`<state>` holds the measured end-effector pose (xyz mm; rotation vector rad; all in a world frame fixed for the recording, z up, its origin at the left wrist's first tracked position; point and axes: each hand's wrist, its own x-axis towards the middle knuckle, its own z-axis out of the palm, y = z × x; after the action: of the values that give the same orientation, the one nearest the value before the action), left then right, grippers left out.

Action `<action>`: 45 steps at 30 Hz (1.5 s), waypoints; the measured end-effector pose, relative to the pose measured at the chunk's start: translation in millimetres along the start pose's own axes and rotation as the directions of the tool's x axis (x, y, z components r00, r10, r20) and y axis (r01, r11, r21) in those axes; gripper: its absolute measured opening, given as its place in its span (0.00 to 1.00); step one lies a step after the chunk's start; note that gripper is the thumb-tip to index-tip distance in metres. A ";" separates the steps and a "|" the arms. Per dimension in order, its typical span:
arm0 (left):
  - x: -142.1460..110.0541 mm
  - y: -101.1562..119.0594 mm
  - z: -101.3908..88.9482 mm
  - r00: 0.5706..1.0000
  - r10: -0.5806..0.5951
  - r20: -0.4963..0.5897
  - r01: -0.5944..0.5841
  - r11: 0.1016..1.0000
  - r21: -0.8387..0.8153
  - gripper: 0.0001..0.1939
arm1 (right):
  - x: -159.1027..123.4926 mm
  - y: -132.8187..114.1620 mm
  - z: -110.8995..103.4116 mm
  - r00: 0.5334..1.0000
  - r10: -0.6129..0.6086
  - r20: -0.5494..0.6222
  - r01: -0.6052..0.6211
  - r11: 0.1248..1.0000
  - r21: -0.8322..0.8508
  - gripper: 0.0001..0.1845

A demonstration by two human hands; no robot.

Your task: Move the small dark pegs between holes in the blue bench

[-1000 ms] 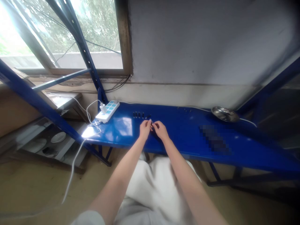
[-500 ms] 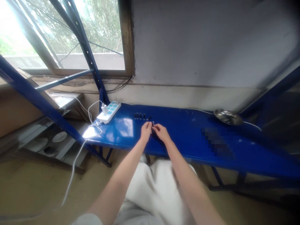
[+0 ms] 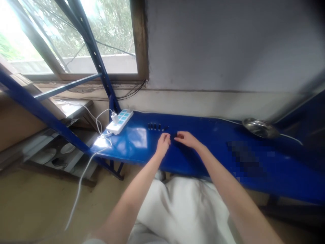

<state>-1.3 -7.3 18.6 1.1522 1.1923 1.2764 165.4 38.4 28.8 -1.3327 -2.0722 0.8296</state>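
Above the blue table my left hand (image 3: 163,144) is closed, thumb and fingers together; what it pinches, if anything, is too small to make out. My right hand (image 3: 186,139) is apart from it, to the right, with its fingers bent in a pinch around a small dark piece (image 3: 175,136) that is hard to see. Beyond my hands several small black sticks with pale ends (image 3: 155,126) stand in a short row on the table. One slanted black stick (image 3: 165,128) lies at the right end of that row, close to my left fingertips.
A white power strip (image 3: 119,122) with a plugged-in charger lies at the left of the blue table (image 3: 203,156). A round metal dish (image 3: 259,128) is at the back right. Blue rack posts (image 3: 95,54) rise at left; a white cable (image 3: 80,183) hangs over the front edge.
My hands were together over the table and have parted. The right hand has moved right, away from the left. The view has shifted slightly.
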 end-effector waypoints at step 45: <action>4.4 -4.7 -1.2 0.999 0.008 0.043 -0.011 0.997 0.080 0.08 | 55.7 71.9 -27.3 0.834 0.338 -0.436 -0.463 0.859 -0.219 0.10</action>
<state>-2.4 -2.9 13.9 1.2388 1.2172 1.2148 207.1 118.8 0.1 -1.9842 -1.6734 0.3473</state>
